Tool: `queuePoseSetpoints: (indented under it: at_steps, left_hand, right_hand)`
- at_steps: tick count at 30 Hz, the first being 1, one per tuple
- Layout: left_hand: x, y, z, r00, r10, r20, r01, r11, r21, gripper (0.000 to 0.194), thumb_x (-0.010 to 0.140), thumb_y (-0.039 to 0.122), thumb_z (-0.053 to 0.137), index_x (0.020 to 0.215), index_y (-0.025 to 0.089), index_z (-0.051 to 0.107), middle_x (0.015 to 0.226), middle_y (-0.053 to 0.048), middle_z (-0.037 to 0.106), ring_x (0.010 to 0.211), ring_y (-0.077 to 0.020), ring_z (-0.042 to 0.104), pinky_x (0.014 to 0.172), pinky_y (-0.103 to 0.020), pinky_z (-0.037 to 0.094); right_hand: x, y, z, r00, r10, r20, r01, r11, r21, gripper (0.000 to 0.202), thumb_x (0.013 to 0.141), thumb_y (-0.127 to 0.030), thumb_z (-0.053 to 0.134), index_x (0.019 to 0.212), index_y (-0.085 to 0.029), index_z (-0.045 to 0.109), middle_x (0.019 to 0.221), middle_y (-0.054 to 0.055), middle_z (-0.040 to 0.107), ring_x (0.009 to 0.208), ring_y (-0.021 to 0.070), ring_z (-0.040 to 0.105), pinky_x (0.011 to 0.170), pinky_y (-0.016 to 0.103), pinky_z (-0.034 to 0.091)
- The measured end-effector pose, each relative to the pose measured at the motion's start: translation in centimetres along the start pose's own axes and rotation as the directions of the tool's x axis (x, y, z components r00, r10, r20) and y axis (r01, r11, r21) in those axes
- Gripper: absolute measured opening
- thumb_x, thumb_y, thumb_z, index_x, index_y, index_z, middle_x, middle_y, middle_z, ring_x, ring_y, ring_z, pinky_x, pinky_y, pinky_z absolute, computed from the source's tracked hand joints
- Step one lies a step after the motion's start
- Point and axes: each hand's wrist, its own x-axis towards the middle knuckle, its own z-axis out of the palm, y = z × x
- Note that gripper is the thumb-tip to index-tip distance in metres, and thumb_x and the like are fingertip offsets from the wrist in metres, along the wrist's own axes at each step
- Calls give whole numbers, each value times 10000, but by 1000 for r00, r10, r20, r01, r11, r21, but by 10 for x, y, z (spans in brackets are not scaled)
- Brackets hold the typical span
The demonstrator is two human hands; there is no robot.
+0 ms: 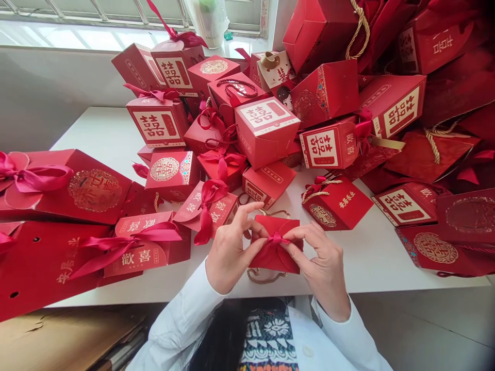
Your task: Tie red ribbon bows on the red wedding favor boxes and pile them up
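A small red box point(279, 260) sits near the table's front edge, in front of my body, with a pink ribbon point(277, 238) knotted on its top. My left hand point(232, 247) pinches the ribbon on the left of the knot between thumb and forefinger. On the knot's other side, my right hand point(323, 263) pinches the ribbon the same way. Twisted gold cord point(266, 280) lies partly under the box, showing at its front and back.
Many red gift boxes point(266, 123) are heaped at the back and right of the white table point(216, 281). Larger red boxes point(104, 185) with ribbons stand at the left. Brown cardboard point(65, 335) lies below the table's left front. A plastic-wrapped container point(211, 23) is on the windowsill.
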Motion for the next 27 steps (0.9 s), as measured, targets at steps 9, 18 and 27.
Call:
queuePoseSetpoints:
  at_steps: [9,18,27]
  left_hand:
    - [-5,1,0,978,170,-118,-121,933,339,406,871,46,477,1256,169,440,829,9,644,787,-111,634,770,-204,492]
    - [-10,-2,-3,982,179,-62,-131,876,465,358,825,4,437,1154,131,497,883,-35,592,802,-143,598,738,-232,481]
    - [-14,-2,-7,991,124,45,-130,865,484,285,818,0,388,949,149,592,894,-46,563,755,-143,580,674,-236,465]
  right_hand:
    - [-1,-3,-1,1000,-15,18,16,996,-91,128,900,-179,553,782,-226,536,755,-16,628,725,160,523,800,344,401]
    - [-5,1,-10,998,45,46,-43,998,-55,120,890,-209,569,777,-224,533,768,-17,608,757,154,539,739,298,412]
    - [-12,6,-14,995,103,11,-102,994,-48,118,831,-170,572,743,-231,523,749,-27,618,698,149,535,713,293,434]
